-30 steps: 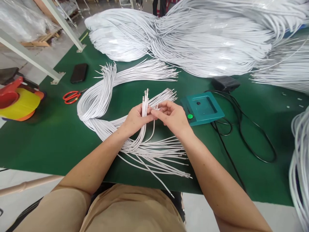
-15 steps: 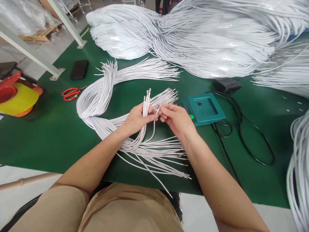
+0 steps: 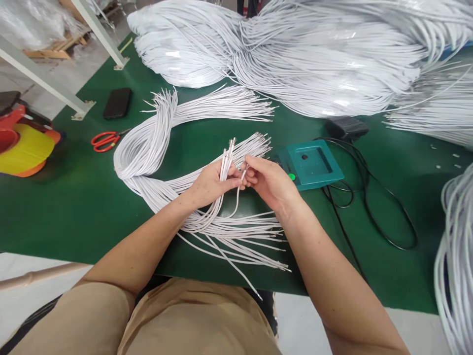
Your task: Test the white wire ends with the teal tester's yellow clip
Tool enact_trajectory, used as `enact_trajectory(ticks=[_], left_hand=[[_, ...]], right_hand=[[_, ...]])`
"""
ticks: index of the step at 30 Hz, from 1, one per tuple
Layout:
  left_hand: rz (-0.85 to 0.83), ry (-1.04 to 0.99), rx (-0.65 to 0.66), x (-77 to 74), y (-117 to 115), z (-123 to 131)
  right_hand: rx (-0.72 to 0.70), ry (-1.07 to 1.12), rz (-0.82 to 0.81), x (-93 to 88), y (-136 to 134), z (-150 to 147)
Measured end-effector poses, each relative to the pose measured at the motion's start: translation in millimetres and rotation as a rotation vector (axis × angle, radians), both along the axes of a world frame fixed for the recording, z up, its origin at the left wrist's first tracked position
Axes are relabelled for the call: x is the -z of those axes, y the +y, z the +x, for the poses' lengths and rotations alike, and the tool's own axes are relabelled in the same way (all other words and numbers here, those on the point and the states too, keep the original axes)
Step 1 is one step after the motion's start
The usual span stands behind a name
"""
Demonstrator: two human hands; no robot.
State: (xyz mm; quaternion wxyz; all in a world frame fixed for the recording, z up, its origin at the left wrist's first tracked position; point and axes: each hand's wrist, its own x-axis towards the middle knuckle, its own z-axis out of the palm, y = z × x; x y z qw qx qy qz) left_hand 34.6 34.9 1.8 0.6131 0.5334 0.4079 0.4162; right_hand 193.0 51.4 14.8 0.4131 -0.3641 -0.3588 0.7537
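My left hand (image 3: 212, 183) is closed around a small bunch of white wires (image 3: 225, 167), whose metal-tipped ends stick up above the fingers. A single white wire (image 3: 238, 197) curves up from below to the meeting point of both hands. My right hand (image 3: 271, 180) is closed at the tip of that wire, thumb and fingers together; the tip itself is partly hidden. Below the hands, loose ends of a wire bundle (image 3: 236, 229) fan out to the right. The same bundle is looped and gathered (image 3: 127, 167) at the left.
A teal device (image 3: 316, 165) with a green-lit button and black cables (image 3: 369, 207) lies right of my hands. Large wire bundles (image 3: 325, 64) fill the back. Red-handled scissors (image 3: 105, 141), a black phone-like object (image 3: 117, 103) and a yellow tape roll (image 3: 27, 150) are at left.
The fingers of my right hand have shifted slightly at the single wire's tip. My left hand keeps its hold on the bunch. The whole view has moved a little.
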Motion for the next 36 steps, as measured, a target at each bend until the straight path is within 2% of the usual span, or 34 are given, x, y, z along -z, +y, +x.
enact_trajectory(ticks=[3, 6, 10, 16, 23, 27, 30, 34, 36], left_hand=[[0.014, 0.009, -0.037, 0.3, 2, -3], [0.031, 0.012, -0.076, 1.1, 4, -5], [0.086, 0.019, -0.033, 2.2, 4, -7], [0.176, 0.122, 0.003, 1.8, 3, -9], [0.173, 0.151, 0.007, -1.7, 4, -11], [0.164, 0.257, -0.040, -5.6, 4, -10], [0.152, 0.240, -0.035, -6.2, 4, -9], [-0.044, 0.031, -0.009, -7.2, 3, -7], [-0.197, -0.112, -0.013, -8.3, 4, -7]], right_hand=[[-0.010, 0.028, -0.009, 1.3, 1, 2], [0.039, 0.001, -0.002, -0.5, 0, 3], [0.095, -0.049, -0.004, -4.6, -2, 1], [0.081, -0.087, 0.027, -1.2, -1, 2], [0.070, -0.056, 0.023, -2.0, 0, 7], [0.153, -0.264, 0.173, -9.9, -5, 4], [0.221, -0.511, 0.353, -9.0, -7, 1], [0.248, -0.798, 0.574, -0.4, -7, 0], [0.243, -0.958, 0.768, 2.8, -6, 1]])
